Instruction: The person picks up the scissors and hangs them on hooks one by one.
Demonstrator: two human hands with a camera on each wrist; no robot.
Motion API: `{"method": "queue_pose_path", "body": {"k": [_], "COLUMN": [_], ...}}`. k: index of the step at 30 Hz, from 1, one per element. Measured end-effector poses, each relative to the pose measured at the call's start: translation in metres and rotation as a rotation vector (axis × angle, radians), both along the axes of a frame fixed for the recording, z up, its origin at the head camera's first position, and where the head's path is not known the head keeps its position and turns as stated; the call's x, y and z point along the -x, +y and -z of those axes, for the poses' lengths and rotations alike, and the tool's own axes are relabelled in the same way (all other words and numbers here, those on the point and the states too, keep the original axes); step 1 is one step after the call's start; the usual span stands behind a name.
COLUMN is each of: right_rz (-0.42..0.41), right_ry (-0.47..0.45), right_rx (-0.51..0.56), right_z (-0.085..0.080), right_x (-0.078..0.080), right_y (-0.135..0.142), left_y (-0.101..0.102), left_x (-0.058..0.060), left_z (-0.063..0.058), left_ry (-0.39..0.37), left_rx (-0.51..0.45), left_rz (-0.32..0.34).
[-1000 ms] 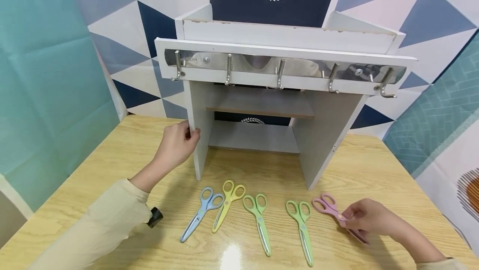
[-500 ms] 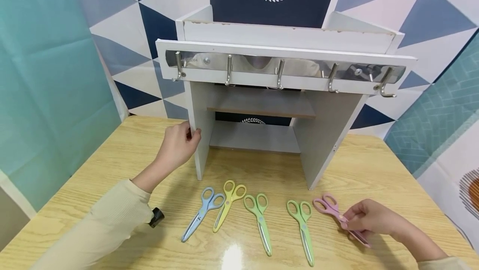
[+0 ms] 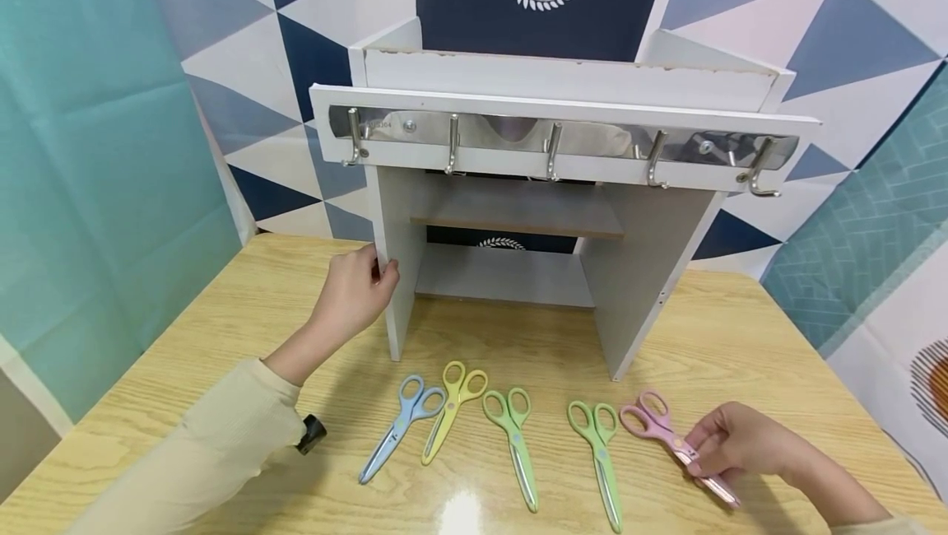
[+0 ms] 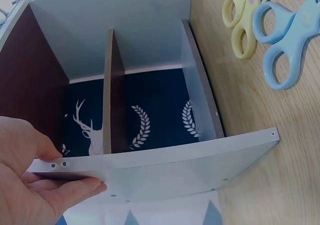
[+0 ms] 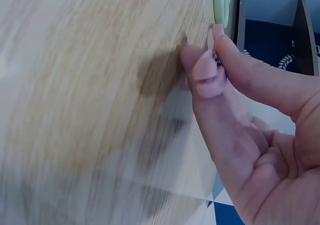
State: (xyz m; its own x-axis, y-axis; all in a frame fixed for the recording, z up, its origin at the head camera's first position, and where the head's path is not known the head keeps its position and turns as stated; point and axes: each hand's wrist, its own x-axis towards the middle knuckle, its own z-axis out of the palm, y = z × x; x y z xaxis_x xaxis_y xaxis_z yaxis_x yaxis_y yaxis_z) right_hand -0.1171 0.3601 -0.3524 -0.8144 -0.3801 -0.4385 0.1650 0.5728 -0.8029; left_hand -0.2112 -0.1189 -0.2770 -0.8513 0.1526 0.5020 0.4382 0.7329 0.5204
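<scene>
At the left side panel of a white shelf unit (image 3: pixel 563 95), my left hand (image 3: pixel 351 292) grips the panel's front edge between thumb and fingers; the left wrist view shows the same panel (image 4: pixel 165 172) pinched by the hand (image 4: pixel 30 180). My right hand (image 3: pixel 744 444) pinches the blades of pink scissors (image 3: pixel 666 434), handles pointing toward the unit. In the right wrist view the scissors' blade end (image 5: pixel 207 77) sits between thumb and fingers. Left of them lie two green scissors (image 3: pixel 516 440) (image 3: pixel 601 457), yellow scissors (image 3: pixel 452 411) and blue scissors (image 3: pixel 403 428).
A rail with several metal hooks (image 3: pixel 554 152) runs across the unit's front above open shelves (image 3: pixel 518 210). The wooden table (image 3: pixel 311 490) extends under everything. A patterned backdrop (image 3: pixel 296 82) stands behind, and a teal curtain (image 3: pixel 111 148) hangs at the left.
The right hand has turned the pink scissors slightly, so their blades show more of their flat side. The left hand keeps its hold on the panel. The head view has shifted a little.
</scene>
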Motion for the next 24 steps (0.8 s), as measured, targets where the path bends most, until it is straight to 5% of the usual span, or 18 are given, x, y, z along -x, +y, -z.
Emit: {"method": "queue_pose_path", "body": {"k": [15,24], "right_rz": [0.018,0.044], "right_ry": [0.17,0.164], "right_rx": [-0.118,-0.083], "right_z": [-0.004,0.0], "right_x": [0.001,0.001], "right_y": [-0.01,-0.012], "left_y": [-0.001,0.001], "left_x": [0.0,0.001], "left_z": [0.003,0.003], "left_ry": [0.02,0.023], "left_rx": [0.008,0.01], "left_rz": [-0.017,-0.013]}}
